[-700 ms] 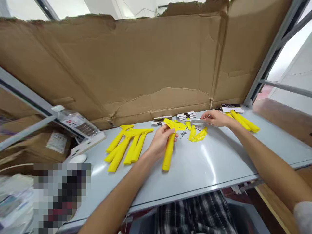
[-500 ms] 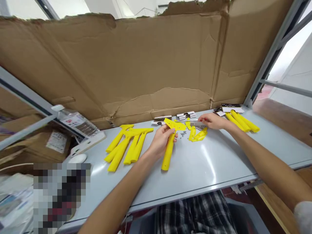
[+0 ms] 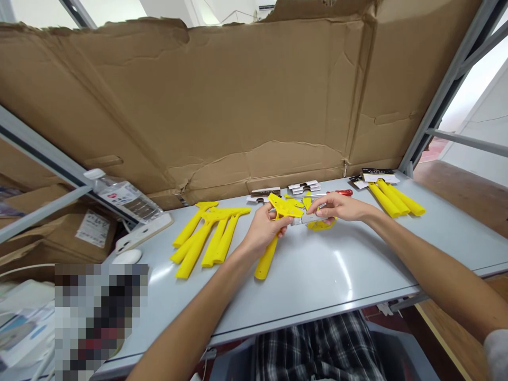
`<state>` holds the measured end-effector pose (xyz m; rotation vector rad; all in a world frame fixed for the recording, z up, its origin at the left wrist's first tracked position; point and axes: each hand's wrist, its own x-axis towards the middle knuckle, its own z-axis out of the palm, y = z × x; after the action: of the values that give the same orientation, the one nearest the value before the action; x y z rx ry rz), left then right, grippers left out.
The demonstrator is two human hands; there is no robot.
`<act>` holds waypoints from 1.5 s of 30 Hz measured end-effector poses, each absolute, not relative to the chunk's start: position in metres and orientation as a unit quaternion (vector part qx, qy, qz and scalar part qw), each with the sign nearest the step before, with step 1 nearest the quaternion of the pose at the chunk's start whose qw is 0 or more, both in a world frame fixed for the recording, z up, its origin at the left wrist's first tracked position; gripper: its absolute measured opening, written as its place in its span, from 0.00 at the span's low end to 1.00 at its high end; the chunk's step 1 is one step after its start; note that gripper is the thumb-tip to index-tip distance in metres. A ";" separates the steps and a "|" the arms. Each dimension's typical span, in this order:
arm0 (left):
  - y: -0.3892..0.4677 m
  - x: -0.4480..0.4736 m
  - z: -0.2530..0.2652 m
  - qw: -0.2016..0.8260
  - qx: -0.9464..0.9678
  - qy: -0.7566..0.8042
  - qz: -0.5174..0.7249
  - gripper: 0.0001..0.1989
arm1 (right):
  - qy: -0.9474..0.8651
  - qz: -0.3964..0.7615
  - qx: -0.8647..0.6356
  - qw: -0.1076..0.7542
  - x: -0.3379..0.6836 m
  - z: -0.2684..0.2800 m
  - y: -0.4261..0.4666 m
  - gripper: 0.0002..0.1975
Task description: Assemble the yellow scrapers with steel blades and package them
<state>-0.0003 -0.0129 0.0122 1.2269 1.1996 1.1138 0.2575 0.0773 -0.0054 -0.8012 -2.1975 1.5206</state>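
A yellow scraper-like handle [image 3: 266,260] with a wide angled head is gripped in my left hand [image 3: 262,228], its shaft slanting down toward me. Thumb and fingers of my right hand [image 3: 340,206] are closed on a thin silvery metal plate [image 3: 302,219], which meets the right end of the yellow head. Whether the plate sits inside the head or only against it, I cannot tell. Just behind my right hand lies a red-handled screwdriver [image 3: 341,192]. Small yellow pieces [image 3: 320,226] lie under and beside that hand, partly covered by it.
Several assembled yellow handles [image 3: 226,214] lie to the left, and more yellow tubes [image 3: 398,200] to the right. Black-and-white cards [image 3: 304,187] rest along the cardboard wall [image 3: 262,100]. A plastic bottle [image 3: 123,193], a white device [image 3: 145,233] and a mouse [image 3: 127,257] occupy the left end.
My right hand has let go of the screwdriver, moved left and now holds the metal plate at the yellow head. The handle in my left hand has tilted slightly.
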 end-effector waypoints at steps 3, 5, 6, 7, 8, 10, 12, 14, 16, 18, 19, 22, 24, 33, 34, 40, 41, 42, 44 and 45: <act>-0.014 0.000 0.013 0.514 0.516 0.504 0.464 0.21 | -0.772 0.547 -0.271 0.176 0.261 -0.005 0.079 0.23; -0.014 0.001 0.012 0.509 0.518 0.506 0.465 0.20 | -0.765 0.561 -0.270 0.166 0.263 -0.004 0.080 0.25; -0.013 0.001 0.012 0.507 0.517 0.508 0.466 0.20 | -0.762 0.566 -0.272 0.157 0.263 -0.005 0.081 0.26; -0.013 0.002 0.011 0.505 0.517 0.509 0.467 0.20 | -0.762 0.566 -0.275 0.149 0.263 -0.006 0.081 0.26; -0.012 0.002 0.010 0.504 0.515 0.511 0.469 0.20 | -0.766 0.562 -0.277 0.142 0.262 -0.006 0.081 0.27; -0.011 0.001 0.008 0.500 0.506 0.516 0.478 0.20 | -0.781 0.538 -0.286 0.134 0.258 -0.008 0.080 0.28; -0.008 0.000 0.005 0.495 0.492 0.520 0.492 0.20 | -0.809 0.487 -0.299 0.139 0.253 -0.010 0.077 0.28; -0.006 -0.002 0.003 0.491 0.480 0.524 0.504 0.21 | -0.840 0.417 -0.312 0.153 0.247 -0.011 0.074 0.27; -0.005 -0.003 0.002 0.489 0.475 0.526 0.509 0.22 | -0.860 0.364 -0.317 0.164 0.243 -0.011 0.072 0.23; -0.004 -0.004 0.000 0.486 0.473 0.530 0.509 0.22 | -0.859 0.354 -0.324 0.179 0.243 -0.011 0.071 0.22; -0.003 -0.004 0.000 0.485 0.472 0.532 0.509 0.22 | -0.851 0.362 -0.330 0.191 0.243 -0.011 0.071 0.22; -0.001 -0.004 -0.001 0.485 0.468 0.537 0.507 0.22 | -0.809 0.399 -0.357 0.244 0.247 -0.009 0.074 0.25; -0.001 -0.004 -0.002 0.486 0.466 0.542 0.503 0.23 | -0.791 0.411 -0.366 0.267 0.250 -0.008 0.075 0.26; 0.003 -0.008 -0.004 0.484 0.455 0.546 0.511 0.23 | -0.755 0.452 -0.358 0.312 0.251 0.003 0.074 0.26; 0.005 -0.010 -0.004 0.482 0.451 0.548 0.514 0.23 | -0.743 0.463 -0.367 0.315 0.251 0.003 0.075 0.26; 0.008 -0.015 -0.005 0.479 0.447 0.559 0.508 0.24 | -0.717 0.466 -0.392 0.340 0.249 -0.001 0.077 0.21; 0.008 -0.014 -0.006 0.480 0.450 0.559 0.504 0.24 | -0.718 0.463 -0.390 0.343 0.249 -0.002 0.077 0.20; 0.008 -0.014 -0.006 0.482 0.454 0.557 0.501 0.23 | -0.720 0.461 -0.387 0.346 0.249 -0.001 0.077 0.20; 0.007 -0.013 -0.006 0.486 0.463 0.551 0.495 0.23 | -0.722 0.458 -0.380 0.353 0.250 -0.001 0.076 0.20; 0.006 -0.012 -0.006 0.487 0.466 0.550 0.492 0.22 | -0.722 0.459 -0.375 0.357 0.250 -0.001 0.075 0.20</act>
<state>-0.0122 0.0064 -0.0063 1.1340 1.3383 1.1966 0.2499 0.0751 -0.0008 -0.9672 -1.8642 1.1846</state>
